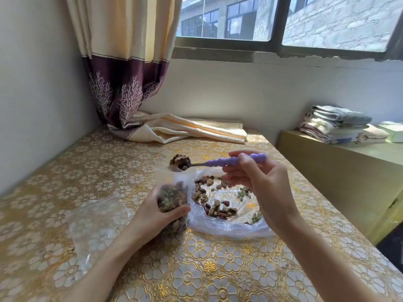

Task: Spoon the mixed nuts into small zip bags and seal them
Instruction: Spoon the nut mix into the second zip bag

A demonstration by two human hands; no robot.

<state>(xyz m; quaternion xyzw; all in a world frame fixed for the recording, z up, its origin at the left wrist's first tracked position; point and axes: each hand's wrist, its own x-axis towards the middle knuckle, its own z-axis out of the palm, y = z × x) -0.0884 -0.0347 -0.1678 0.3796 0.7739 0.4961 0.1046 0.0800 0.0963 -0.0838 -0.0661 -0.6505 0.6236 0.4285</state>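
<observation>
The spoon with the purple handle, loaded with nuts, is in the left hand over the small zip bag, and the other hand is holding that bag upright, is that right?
Not quite. In the head view the spoon is held by the right hand, not the left. The left hand grips the small zip bag upright, and the loaded spoon is over its open mouth.

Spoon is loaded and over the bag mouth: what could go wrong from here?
1. The spoon is heaped above the narrow mouth of the small zip bag; nuts may spill onto the table.
2. The left hand grips the bag low, so its top may fold.
3. The bag looks quite full; sealing may be hard.
</observation>
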